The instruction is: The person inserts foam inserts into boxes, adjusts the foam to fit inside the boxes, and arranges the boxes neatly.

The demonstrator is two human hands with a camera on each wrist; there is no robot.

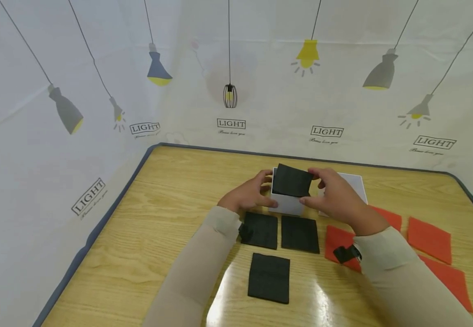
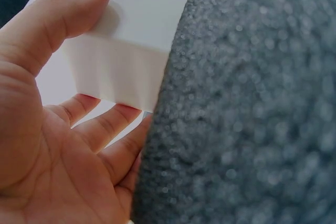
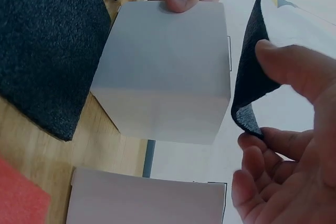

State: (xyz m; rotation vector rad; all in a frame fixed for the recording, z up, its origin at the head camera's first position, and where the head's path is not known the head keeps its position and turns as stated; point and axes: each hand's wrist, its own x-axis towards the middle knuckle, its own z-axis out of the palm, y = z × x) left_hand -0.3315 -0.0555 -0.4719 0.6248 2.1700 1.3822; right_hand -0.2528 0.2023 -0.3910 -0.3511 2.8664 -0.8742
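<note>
A white box [image 1: 287, 205] stands at the far middle of the wooden table. My left hand [image 1: 244, 194] grips it from the left; in the left wrist view the thumb lies on one face and the fingertips touch another. Over the box's top, my right hand [image 1: 338, 200] pinches a thin black foam square [image 1: 292, 180] between thumb and fingers. The right wrist view shows this black square [image 3: 251, 72] bent and apart from the box [image 3: 163, 51]. The box's inside is hidden.
Several black foam squares [image 1: 269, 278] lie on the table [image 1: 150, 227] in front of the box. Several red squares [image 1: 429, 238] lie at the right, partly under my right arm. A second white box [image 1: 352, 184] stands behind my right hand. A printed curtain [image 1: 269, 72] surrounds the table.
</note>
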